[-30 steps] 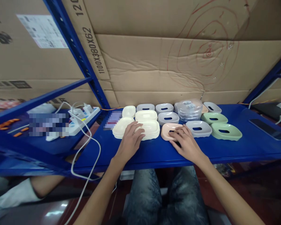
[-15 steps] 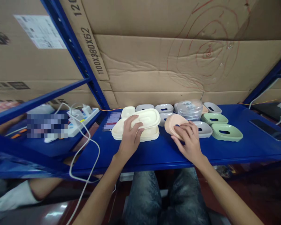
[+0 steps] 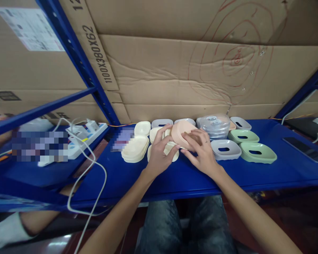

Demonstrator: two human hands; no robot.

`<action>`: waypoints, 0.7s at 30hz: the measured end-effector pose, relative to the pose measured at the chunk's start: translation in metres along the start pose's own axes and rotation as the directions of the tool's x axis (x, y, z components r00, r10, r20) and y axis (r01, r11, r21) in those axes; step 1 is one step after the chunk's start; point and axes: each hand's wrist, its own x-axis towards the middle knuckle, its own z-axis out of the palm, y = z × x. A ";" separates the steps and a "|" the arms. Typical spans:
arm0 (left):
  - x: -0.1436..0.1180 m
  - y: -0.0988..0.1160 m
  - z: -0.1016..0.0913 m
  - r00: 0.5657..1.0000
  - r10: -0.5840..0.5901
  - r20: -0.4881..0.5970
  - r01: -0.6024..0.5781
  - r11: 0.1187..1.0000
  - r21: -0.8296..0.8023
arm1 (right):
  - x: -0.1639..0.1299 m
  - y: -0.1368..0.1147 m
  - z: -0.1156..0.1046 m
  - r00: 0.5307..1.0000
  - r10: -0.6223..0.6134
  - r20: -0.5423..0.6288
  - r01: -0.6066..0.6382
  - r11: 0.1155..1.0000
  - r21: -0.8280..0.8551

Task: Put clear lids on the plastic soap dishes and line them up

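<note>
A small stack of peach oval soap dishes (image 3: 184,132) is tilted up between my hands. My right hand (image 3: 202,150) grips it from the right, fingers over its face and thumb at the lower edge. My left hand (image 3: 160,153) closes on its left side with fingertips and thumb. Cream dishes (image 3: 155,135) lie behind and under my left hand, partly hidden by it. Left of that hand sits another stack of cream dishes (image 3: 134,150). A grey dish with an oval slot (image 3: 226,145) rests just right of my right hand.
Green slotted dishes (image 3: 258,148) stand at the right, near a dark phone (image 3: 306,149). Clear-wrapped dishes (image 3: 214,126) sit at the back. A white cable (image 3: 105,173) hangs from a power strip (image 3: 76,150) at the left. Another person's arm (image 3: 39,222) shows at lower left.
My left hand has let go of the cream dish and moved right to the peach stack. The peach stack has shifted left in my right hand. Cream dishes now lie in separate piles.
</note>
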 end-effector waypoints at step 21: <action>-0.001 -0.005 -0.008 0.773 -0.572 0.274 0.567 0.427 -0.705 | -0.017 -0.004 0.007 0.994 -0.087 0.067 0.094 0.990 -0.109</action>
